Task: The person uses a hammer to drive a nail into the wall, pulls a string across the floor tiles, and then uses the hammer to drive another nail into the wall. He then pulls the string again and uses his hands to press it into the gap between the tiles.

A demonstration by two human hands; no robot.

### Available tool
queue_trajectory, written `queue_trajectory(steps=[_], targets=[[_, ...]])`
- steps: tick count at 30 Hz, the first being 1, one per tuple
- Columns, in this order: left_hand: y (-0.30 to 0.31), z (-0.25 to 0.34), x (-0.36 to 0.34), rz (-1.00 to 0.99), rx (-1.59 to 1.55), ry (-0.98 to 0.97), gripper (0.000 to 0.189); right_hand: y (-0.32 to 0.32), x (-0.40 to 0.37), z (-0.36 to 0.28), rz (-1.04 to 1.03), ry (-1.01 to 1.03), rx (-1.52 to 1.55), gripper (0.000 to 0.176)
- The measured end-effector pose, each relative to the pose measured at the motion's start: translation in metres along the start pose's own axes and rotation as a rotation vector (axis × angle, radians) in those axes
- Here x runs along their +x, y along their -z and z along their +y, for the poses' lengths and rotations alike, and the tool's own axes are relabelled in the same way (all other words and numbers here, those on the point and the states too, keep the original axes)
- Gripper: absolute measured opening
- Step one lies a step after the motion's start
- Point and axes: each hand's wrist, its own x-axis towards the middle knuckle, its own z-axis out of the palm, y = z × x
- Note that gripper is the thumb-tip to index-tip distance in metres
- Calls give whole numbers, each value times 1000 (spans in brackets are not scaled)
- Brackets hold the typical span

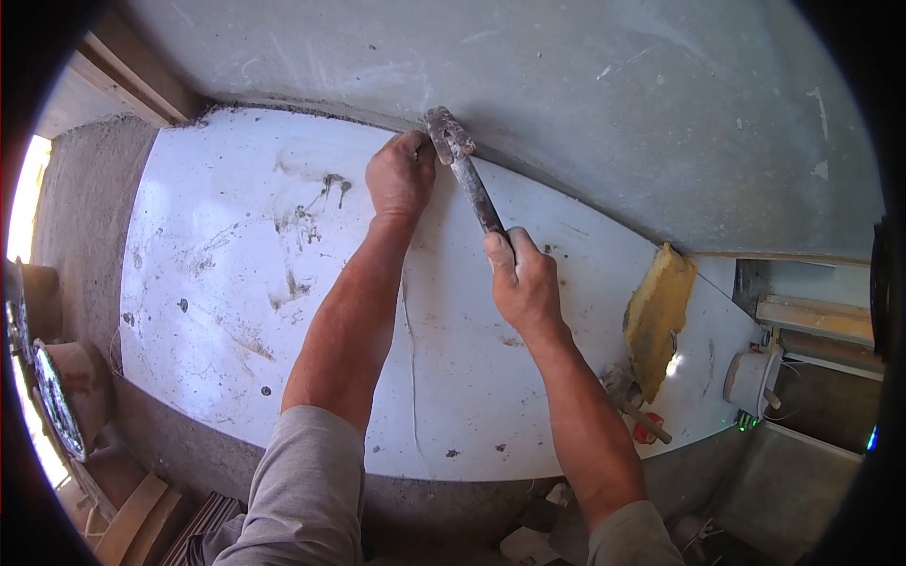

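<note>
Careful work called for keeping the left hand [401, 177] clear of the hammer [469, 177], swung short and square. The left grip was curled closed at the edge of the white panel [217, 311], beside the wall [642, 132], any contents hidden; the hammer's head was just beside it, the handle wrapped in the right hand's [525, 283] grip.

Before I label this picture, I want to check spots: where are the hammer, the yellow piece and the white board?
Hammer [472, 181]: head view, on its handle.
Yellow piece [653, 316]: head view, middle of its face.
White board [462, 358]: head view, bare middle stretch.
</note>
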Motion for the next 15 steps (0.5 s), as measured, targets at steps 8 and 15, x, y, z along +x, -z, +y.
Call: queue_trajectory(steps=[8,15], targets=[[3,1,-4,-3,20,47,7,4,2,-10,-23,3,3,36],[2,0,0,-11,17,39,8,10,3,-7,-17,-1,-60,38]])
